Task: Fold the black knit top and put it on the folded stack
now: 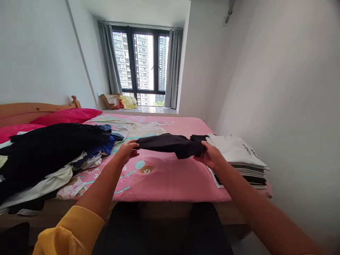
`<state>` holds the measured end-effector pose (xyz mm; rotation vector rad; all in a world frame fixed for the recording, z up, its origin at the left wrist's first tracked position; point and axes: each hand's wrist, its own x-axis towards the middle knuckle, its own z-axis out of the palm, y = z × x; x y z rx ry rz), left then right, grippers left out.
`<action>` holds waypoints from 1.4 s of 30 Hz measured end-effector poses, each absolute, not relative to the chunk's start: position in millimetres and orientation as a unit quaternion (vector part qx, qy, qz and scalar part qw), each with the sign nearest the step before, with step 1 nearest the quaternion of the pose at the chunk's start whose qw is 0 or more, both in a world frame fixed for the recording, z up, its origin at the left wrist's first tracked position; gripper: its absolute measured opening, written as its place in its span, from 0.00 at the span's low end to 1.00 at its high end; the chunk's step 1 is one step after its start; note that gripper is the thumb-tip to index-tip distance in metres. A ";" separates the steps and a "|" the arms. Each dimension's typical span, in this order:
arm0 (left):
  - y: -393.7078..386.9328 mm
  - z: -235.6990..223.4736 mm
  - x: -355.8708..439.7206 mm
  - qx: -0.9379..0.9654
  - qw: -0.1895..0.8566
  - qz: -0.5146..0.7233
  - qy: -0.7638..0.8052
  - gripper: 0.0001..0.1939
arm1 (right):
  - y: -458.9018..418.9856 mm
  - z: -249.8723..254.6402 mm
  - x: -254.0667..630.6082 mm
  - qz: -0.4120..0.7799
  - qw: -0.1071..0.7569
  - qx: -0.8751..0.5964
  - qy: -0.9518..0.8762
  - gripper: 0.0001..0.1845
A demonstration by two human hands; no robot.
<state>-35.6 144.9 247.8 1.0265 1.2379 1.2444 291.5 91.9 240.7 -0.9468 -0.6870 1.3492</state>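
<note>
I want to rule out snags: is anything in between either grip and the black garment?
Nothing visible is. The left grip holds one end of the black garment and the right grip the other. The clothes pile lies off left, the folded stack right; neither comes between.

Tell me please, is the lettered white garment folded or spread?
Folded: the white garment lies as a compact, flat block atop the clothes stack.

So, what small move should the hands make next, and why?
Probably lower the black garment onto the pink bedsheet and smooth it: the left hand and right hand hold its opposite ends, its lower edge hangs unevenly, and the bedsheet spreads below.
</note>
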 end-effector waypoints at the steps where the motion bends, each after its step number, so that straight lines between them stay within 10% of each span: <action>1: 139.5 227.0 -36.9 0.431 0.527 0.507 0.529 0.10 | 89.2 209.8 286.7 0.610 0.596 -0.450 -0.264 0.06; 9: 104.9 116.0 -42.8 0.434 0.533 0.405 0.604 0.17 | 62.4 36.1 277.5 0.675 0.442 -0.575 -0.136 0.13; 17: 105.6 66.3 -62.1 0.456 0.496 0.374 0.637 0.29 | 43.3 40.7 278.1 0.646 0.469 -0.562 -0.218 0.11; 23: 92.3 34.3 -74.9 0.446 0.525 0.327 0.648 0.35 | 25.3 15.0 314.3 0.609 0.262 -0.675 -0.324 0.16; 31: 100.2 33.9 -69.2 0.443 0.495 0.306 0.682 0.33 | 94.0 30.8 356.7 0.241 0.243 -0.803 -0.489 0.26; 42: 94.8 20.6 -69.1 0.428 0.501 0.344 0.669 0.35 | 110.1 33.7 342.3 0.048 0.235 -0.799 -0.552 0.18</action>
